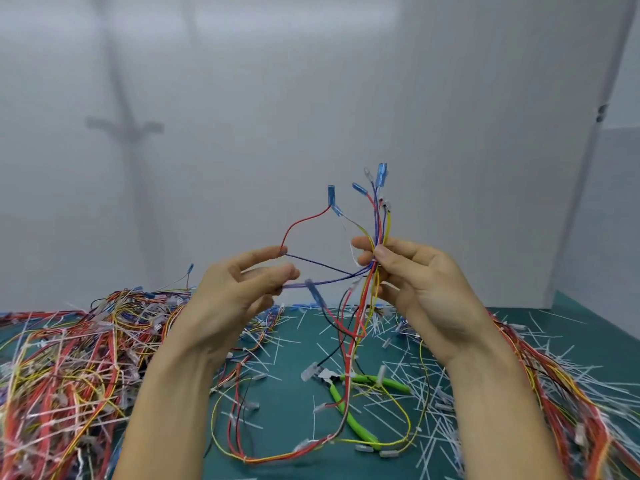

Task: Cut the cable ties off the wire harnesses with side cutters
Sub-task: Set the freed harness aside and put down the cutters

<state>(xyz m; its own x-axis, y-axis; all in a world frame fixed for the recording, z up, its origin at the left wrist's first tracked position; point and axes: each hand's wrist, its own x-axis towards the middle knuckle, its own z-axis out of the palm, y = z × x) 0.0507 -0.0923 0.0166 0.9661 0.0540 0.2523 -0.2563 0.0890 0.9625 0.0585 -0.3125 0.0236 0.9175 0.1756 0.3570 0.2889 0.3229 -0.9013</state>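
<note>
The right hand (415, 282) is pinching the wire harness (377, 216) between thumb and fingers, holding it upright, blue terminals pointing up, red, yellow and purple wires trailing down to the counter (294, 400). The left hand (235, 289) is pinching a side branch with curled fingers. Green-handled side cutters (341, 400) are lying on the counter below

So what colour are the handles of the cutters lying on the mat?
Lime green; the cutters show in the head view.

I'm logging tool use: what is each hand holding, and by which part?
The wire harness. The right hand pinches its bundle below the blue terminals; the left hand holds purple wires pulled sideways. The side cutters lie unheld.
</note>
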